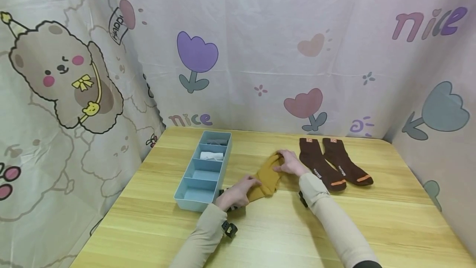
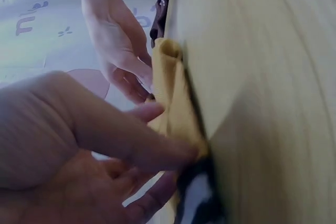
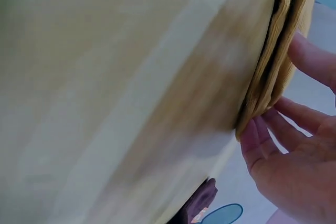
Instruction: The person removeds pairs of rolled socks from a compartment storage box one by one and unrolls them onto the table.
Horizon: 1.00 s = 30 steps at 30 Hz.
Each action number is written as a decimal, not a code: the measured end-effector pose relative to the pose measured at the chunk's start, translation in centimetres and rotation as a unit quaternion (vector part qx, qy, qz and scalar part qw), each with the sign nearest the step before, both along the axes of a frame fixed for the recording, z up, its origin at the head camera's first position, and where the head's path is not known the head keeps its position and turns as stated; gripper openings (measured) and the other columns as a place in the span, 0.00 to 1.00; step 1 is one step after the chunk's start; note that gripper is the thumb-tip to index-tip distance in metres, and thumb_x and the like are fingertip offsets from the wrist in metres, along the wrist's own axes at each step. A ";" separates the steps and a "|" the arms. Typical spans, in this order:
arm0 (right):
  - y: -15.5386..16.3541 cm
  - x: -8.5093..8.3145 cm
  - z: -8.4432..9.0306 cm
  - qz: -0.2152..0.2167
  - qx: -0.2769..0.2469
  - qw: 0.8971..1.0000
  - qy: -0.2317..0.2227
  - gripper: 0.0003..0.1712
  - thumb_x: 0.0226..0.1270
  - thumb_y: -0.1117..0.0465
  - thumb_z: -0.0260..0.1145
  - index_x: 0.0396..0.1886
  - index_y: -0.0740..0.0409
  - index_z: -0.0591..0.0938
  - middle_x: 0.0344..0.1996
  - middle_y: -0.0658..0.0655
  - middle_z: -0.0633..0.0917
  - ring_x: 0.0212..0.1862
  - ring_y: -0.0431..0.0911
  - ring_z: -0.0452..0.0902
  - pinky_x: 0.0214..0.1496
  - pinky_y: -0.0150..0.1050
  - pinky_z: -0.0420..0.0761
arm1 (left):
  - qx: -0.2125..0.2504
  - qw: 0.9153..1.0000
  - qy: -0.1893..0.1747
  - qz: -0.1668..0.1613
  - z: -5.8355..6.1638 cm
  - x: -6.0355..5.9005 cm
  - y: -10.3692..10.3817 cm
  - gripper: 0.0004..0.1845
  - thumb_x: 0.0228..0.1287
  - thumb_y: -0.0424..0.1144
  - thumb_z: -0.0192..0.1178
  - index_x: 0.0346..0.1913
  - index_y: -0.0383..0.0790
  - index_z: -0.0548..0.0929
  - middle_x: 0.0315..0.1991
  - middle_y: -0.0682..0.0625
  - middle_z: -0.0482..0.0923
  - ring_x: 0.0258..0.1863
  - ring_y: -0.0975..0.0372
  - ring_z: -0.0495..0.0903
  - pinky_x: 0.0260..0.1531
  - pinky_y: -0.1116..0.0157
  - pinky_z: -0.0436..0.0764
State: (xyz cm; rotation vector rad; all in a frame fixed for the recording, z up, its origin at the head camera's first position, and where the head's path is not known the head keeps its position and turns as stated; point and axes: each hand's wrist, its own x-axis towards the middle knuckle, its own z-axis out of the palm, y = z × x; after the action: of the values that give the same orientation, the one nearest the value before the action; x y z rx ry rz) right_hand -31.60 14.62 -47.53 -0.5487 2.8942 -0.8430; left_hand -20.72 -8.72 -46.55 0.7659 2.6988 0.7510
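Note:
A mustard-yellow sock (image 1: pixel 268 174) with a black-and-white patterned end lies folded on the table, right of the storage box. My left hand (image 1: pixel 238 193) holds it near the patterned end (image 2: pixel 199 195), thumb on top. At the far end my right hand (image 1: pixel 291 162) grips the folded edge, and the right wrist view shows its thumb and fingertips on stacked layers of yellow fabric (image 3: pixel 275 61). Whether this is one sock or a pair, I cannot tell. Part of the patterned end is hidden under my left hand.
A light-blue divided box (image 1: pixel 179 199) stands left of the hands. Its rear compartments hold a rolled grey cloth item (image 1: pixel 217 142) and a white one (image 1: pixel 211 156). Two dark brown socks (image 1: pixel 316 160) with orange toe stripes lie flat at right. A printed curtain (image 1: pixel 253 61) hangs behind the table.

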 end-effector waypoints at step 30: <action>1.2 4.4 0.9 -0.089 0.075 0.992 -0.039 0.33 0.58 0.50 0.77 0.51 0.73 0.79 0.52 0.76 0.74 0.56 0.71 0.71 0.63 0.63 0.73 | -0.018 0.975 0.132 0.180 -1.6 -2.2 1.2 0.14 0.73 0.38 0.54 0.54 0.34 0.81 0.53 0.41 0.78 0.58 0.47 0.78 0.63 0.47 0.74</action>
State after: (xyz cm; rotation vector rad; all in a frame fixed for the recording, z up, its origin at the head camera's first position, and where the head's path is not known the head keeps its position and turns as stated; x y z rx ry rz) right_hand -27.22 15.78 -46.59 -0.2410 2.9332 -0.6418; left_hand -22.92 -7.49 -48.17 0.3931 3.1323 0.7157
